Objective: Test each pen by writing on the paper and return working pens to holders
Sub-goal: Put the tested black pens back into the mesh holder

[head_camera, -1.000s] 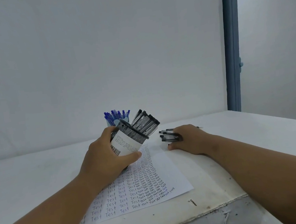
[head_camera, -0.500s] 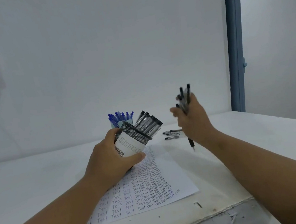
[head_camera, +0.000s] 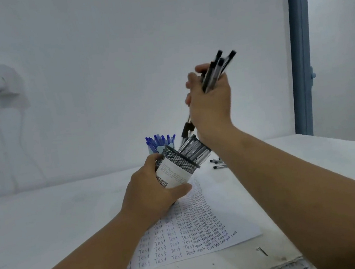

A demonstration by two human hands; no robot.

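Above the tilted mesh holder: we carry a bundle of black pens toward its mouth.

Our right hand (head_camera: pixel 209 103) is curled tight round the bundle of black pens (head_camera: pixel 213 74), caps sticking up past the fingers, tips poking out below the palm just over the black mesh pen holder (head_camera: pixel 179 164). Our left hand (head_camera: pixel 151 190) wraps the holder's labelled lower wall, thumb along the near side, tipping its mouth toward the right hand; it already holds many black pens. To do this well, we judge: align the tips with the free gap at the rim, lower them in, loosen the grip only once they are inside. Loose pens (head_camera: pixel 218 164) lie on the table beyond our right forearm. The test paper (head_camera: pixel 207 232) lies beneath the left hand; the blue-pen cup (head_camera: pixel 160 142) stands behind the holder.
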